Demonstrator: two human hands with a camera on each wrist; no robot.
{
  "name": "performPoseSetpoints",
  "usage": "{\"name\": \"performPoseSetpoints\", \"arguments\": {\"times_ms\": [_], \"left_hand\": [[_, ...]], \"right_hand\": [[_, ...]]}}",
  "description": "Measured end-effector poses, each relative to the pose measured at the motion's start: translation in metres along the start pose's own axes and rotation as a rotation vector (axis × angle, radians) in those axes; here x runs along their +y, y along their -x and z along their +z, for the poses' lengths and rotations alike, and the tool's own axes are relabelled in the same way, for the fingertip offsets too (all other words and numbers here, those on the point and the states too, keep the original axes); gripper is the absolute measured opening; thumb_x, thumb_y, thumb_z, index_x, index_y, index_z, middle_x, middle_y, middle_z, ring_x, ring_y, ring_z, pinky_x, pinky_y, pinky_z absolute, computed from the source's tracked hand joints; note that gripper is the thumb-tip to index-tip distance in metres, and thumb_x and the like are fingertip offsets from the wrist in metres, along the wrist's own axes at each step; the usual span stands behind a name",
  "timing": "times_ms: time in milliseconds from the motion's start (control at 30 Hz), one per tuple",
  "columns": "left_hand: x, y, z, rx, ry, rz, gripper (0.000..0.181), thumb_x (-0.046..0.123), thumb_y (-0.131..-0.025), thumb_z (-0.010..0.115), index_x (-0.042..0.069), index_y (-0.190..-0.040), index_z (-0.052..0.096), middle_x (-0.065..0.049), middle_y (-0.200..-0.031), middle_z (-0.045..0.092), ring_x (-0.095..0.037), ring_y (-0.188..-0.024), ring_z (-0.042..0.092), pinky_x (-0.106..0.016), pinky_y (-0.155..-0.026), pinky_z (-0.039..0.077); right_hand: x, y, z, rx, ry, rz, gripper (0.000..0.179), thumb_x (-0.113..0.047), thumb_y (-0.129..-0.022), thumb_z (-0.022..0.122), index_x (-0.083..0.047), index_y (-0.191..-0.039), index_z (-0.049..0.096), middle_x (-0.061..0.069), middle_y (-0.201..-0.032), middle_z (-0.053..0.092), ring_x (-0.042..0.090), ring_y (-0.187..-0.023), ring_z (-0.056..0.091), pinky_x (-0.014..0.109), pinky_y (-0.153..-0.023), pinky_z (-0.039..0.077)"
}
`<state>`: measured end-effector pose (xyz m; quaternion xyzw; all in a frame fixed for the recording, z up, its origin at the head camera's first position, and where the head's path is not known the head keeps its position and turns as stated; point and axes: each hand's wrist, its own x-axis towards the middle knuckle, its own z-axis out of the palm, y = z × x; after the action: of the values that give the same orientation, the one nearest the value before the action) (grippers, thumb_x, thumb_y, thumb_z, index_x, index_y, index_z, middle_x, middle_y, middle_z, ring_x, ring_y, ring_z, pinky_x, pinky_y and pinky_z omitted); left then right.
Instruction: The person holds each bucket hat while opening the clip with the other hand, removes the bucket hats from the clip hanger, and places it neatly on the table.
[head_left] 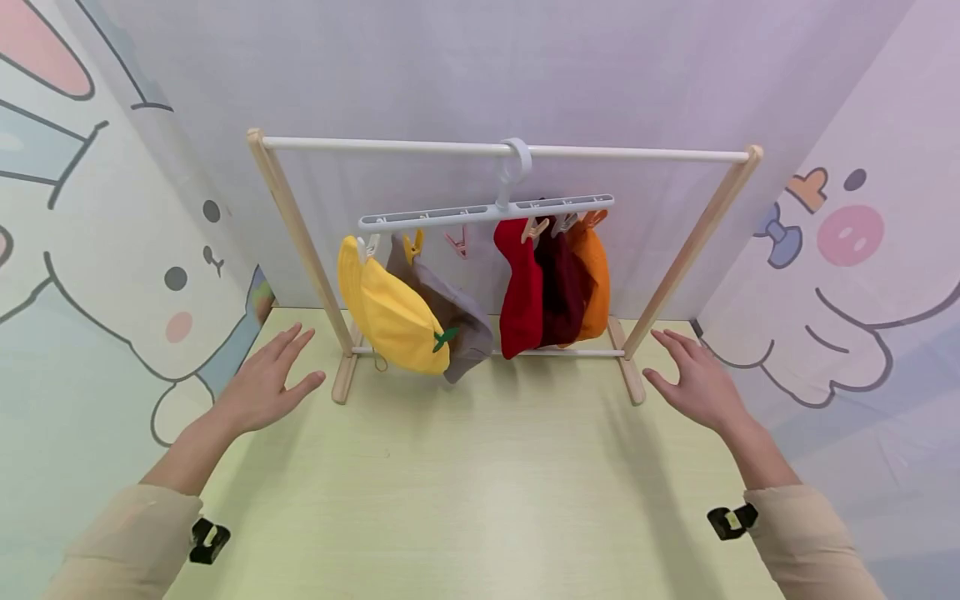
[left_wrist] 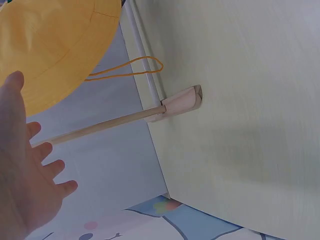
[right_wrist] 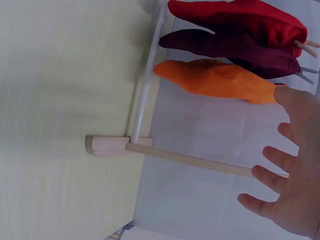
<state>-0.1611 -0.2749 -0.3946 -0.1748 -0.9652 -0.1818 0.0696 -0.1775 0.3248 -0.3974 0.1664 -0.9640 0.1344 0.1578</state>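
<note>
My left hand [head_left: 266,379] is held out beside the left post of a small rack, fingers extended and holding nothing. On the other side my right hand [head_left: 697,379] is spread near the right post, also holding nothing. Between them a grey clip hanger [head_left: 487,214] hangs by its hook from the rack's white top rod [head_left: 390,146]. Clothespins on it hold a yellow hat [head_left: 397,317] with a green leaf, a grey hat [head_left: 457,312], a red hat [head_left: 521,292], a dark maroon hat [head_left: 562,287] and an orange hat [head_left: 595,275]. One pink clothespin [head_left: 458,242] holds nothing.
The rack's wooden feet [head_left: 344,379] stand on a pale yellow tabletop [head_left: 480,483], joined by a low white bar [right_wrist: 145,95]. Cloth walls with cartoon animals [head_left: 165,283] close in both sides and the back. A thin cord loop [left_wrist: 155,64] dangles below the yellow hat.
</note>
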Motion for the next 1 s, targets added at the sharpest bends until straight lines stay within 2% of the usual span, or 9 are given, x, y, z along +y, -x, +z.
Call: {"name": "performPoseSetpoints", "arguments": {"times_ms": [267,533,767,1000], "left_hand": [[0.0,-0.003,0.003,0.025,0.016,-0.003,0.069,0.041,-0.09,0.052,0.003,-0.142,0.03,-0.023,-0.146,0.026,-0.046,-0.128,0.029,-0.06,-0.097,0.026],[0.001,-0.007,0.005,0.079,0.044,0.005,0.067,0.04,-0.09,0.054,0.003,-0.141,0.031,-0.023,-0.145,0.029,-0.046,-0.127,0.031,-0.06,-0.095,0.027],[0.008,-0.012,0.005,0.129,0.068,0.004,0.065,0.037,-0.088,0.056,0.002,-0.139,0.034,-0.023,-0.141,0.033,-0.045,-0.123,0.035,-0.059,-0.095,0.029],[0.018,-0.017,0.008,0.158,0.091,0.001,0.065,0.037,-0.087,0.058,0.001,-0.137,0.036,-0.021,-0.139,0.036,-0.043,-0.124,0.036,-0.059,-0.093,0.032]], "right_hand": [[-0.011,-0.006,0.0,0.003,-0.051,0.027,0.058,-0.027,-0.084,0.065,-0.004,-0.133,0.044,0.024,-0.127,0.048,0.045,-0.111,0.046,0.06,-0.084,0.037],[-0.02,-0.014,-0.002,0.061,-0.076,0.011,0.052,-0.023,-0.083,0.066,-0.006,-0.13,0.049,0.022,-0.12,0.054,0.042,-0.105,0.05,0.058,-0.081,0.04],[-0.031,-0.022,-0.001,0.103,-0.076,0.004,0.05,-0.023,-0.082,0.066,-0.007,-0.127,0.052,0.019,-0.114,0.057,0.039,-0.1,0.054,0.054,-0.078,0.044],[-0.043,-0.03,0.001,0.107,-0.098,-0.004,0.05,-0.023,-0.082,0.067,-0.01,-0.128,0.052,0.018,-0.111,0.057,0.037,-0.097,0.055,0.052,-0.071,0.046]]}}
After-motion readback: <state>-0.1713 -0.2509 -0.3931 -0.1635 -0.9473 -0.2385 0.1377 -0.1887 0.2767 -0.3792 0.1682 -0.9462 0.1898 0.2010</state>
